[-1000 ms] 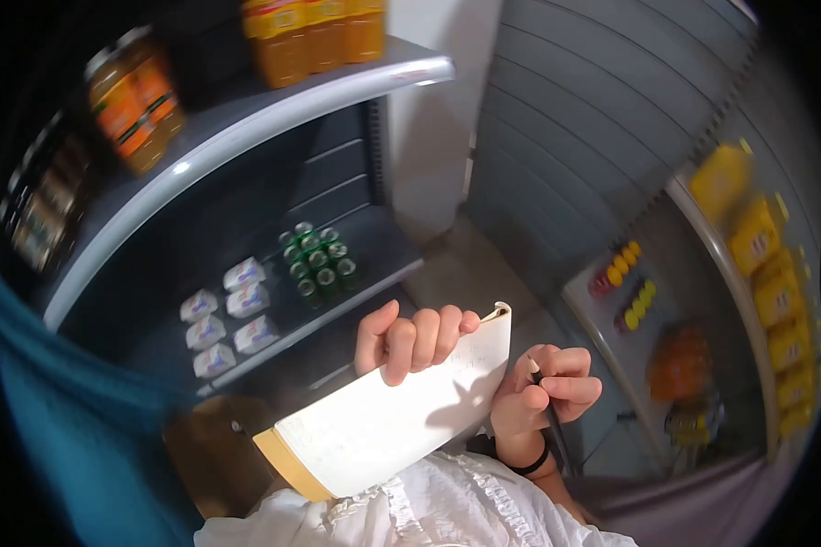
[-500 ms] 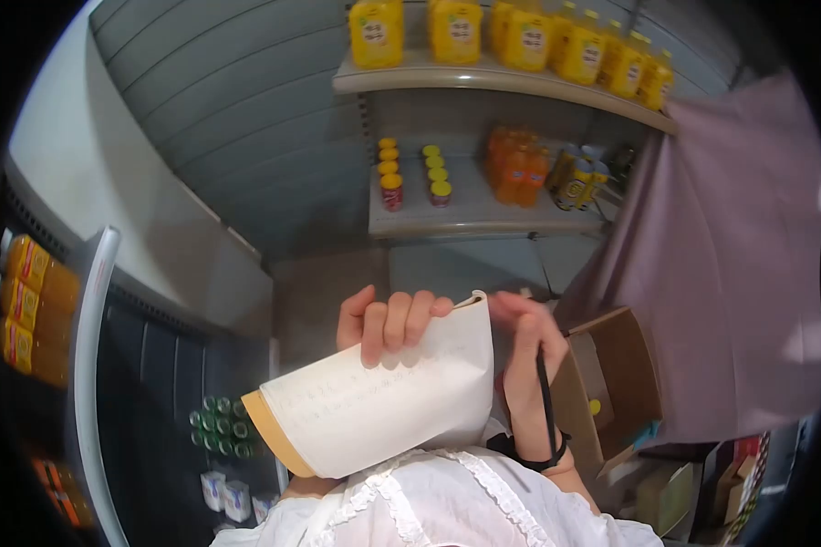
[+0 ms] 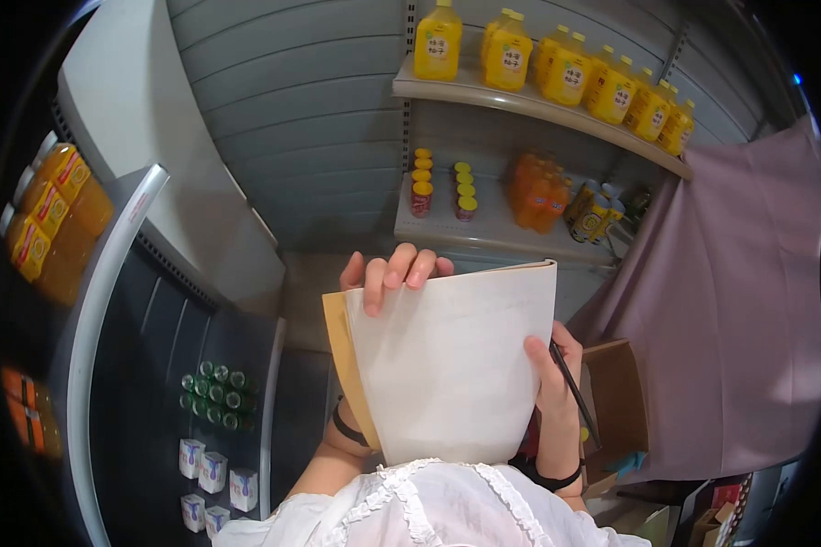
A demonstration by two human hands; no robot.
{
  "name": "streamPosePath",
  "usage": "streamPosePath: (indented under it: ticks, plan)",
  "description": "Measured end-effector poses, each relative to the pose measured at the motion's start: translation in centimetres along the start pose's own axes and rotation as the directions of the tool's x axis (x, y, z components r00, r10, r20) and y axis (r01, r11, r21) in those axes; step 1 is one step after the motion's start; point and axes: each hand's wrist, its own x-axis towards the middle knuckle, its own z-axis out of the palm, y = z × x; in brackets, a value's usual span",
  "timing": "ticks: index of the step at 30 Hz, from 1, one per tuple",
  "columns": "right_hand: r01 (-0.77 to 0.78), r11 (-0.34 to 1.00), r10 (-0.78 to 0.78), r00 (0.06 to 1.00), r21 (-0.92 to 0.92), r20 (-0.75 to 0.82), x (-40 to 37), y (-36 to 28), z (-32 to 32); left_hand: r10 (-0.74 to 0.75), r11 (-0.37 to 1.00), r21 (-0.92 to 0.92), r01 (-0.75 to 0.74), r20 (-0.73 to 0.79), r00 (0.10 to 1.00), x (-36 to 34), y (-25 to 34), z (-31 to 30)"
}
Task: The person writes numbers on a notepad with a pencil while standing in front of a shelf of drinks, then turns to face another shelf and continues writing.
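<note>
shelves (image 3: 538,106) are standing beyond; your half-curled left hand (image 3: 397,276) is gripping the notebook (image 3: 456,365), palm hidden; your right hand (image 3: 556,369), partly covered, is clasping it and the pencil (image 3: 574,392).

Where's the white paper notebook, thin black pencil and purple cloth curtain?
White paper notebook (image 3: 456,365), head view, open page.
Thin black pencil (image 3: 576,392), head view, shaft.
Purple cloth curtain (image 3: 702,346), head view, middle folds.

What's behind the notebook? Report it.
The left hand comes up from behind the notebook, fingertips over the top edge, forearm showing at lower left. The palm and anything else directly behind are covered.
</note>
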Motion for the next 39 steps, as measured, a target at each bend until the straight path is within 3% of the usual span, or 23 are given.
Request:
streamPosePath:
  ticks: [1,7,12,13,14,17,18,20,21,22,24,26,28,30,32,33,39]
  plan:
    - [-0.002,1.0,0.002,1.0,0.004,0.007,-0.4,-0.1,-0.2,0.018,0.999,0.03,-0.016,-0.063,0.998,-0.5,-0.2,0.7]
    - [-0.056,0.997,0.052,0.996,0.055,0.072,-3.8,-0.6,-1.2,0.054,0.998,0.042,-0.051,-0.058,0.997,-3.9,-1.8,3.0]
    - [-0.042,0.999,0.042,0.999,-0.009,0.027,-7.7,-0.2,-3.3,0.056,0.998,0.01,-0.055,-0.121,0.991,-8.0,-4.4,5.4]
    - [0.038,0.986,-0.036,0.999,-0.163,0.014,-8.8,-0.2,-3.9,0.049,0.999,0.026,-0.044,-0.191,0.98,-8.8,-5.1,6.1]
    - [0.035,0.986,-0.033,0.999,-0.166,0.011,-9.6,-0.4,-4.3,0.037,0.999,0.04,-0.027,-0.259,0.965,-9.5,-5.8,6.7]
    - [0.24,0.926,-0.292,0.944,-0.292,-0.151,-12.3,-0.2,-5.5,0.003,0.998,0.067,0.016,-0.27,0.963,-11.8,-7.3,8.1]
    - [0.361,0.912,-0.396,0.899,-0.192,-0.189,-12.7,0.1,-6.1,-0.014,0.998,0.063,0.032,-0.279,0.96,-12.3,-7.8,8.0]
    - [0.422,0.902,-0.428,0.844,-0.092,-0.322,-14.9,-0.4,-6.7,0.007,0.997,0.078,0.008,-0.186,0.983,-13.6,-8.4,7.9]
    - [0.48,0.877,-0.439,0.817,0.017,-0.373,-15.8,-1.6,-6.0,-0.012,0.997,0.072,0.027,-0.206,0.979,-14.3,-8.8,8.1]
    - [0.479,0.878,-0.437,0.811,0.012,-0.39,-17.1,-2.5,-5.8,-0.018,0.999,0.044,0.028,-0.224,0.974,-14.6,-9.2,8.3]
    - [0.577,0.814,-0.567,0.815,0.069,-0.122,-18.9,-4.1,-5.3,-0.038,0.999,0.01,0.042,-0.22,0.975,-14.5,-10.0,9.0]
    - [0.563,0.822,-0.568,0.821,0.087,0.05,-20.4,-5.6,-4.1,-0.085,0.993,-0.1,0.056,-0.32,0.944,-14.7,-10.9,10.5]
    - [0.572,0.817,-0.574,0.79,0.076,0.216,-21.1,-6.5,-3.0,-0.138,0.99,-0.028,0.136,-0.328,0.935,-14.7,-11.8,12.0]
    - [0.655,0.755,-0.622,0.725,-0.017,0.294,-21.0,-7.5,-1.2,-0.181,0.975,0.058,0.214,-0.35,0.919,-15.0,-12.2,13.4]
    - [0.688,0.725,-0.658,0.702,-0.021,0.272,-21.0,-7.8,0.0,-0.271,0.944,0.144,0.297,-0.176,0.946,-14.7,-12.2,14.5]
    - [0.698,0.715,-0.666,0.692,-0.023,0.278,-21.1,-7.8,0.2,-0.277,0.938,0.169,0.303,-0.161,0.947,-14.8,-11.9,15.0]
    - [0.759,0.65,-0.699,0.608,-0.018,0.376,-21.5,-7.9,0.8,-0.158,0.959,0.211,0.19,-0.16,0.974,-17.0,-11.7,15.5]
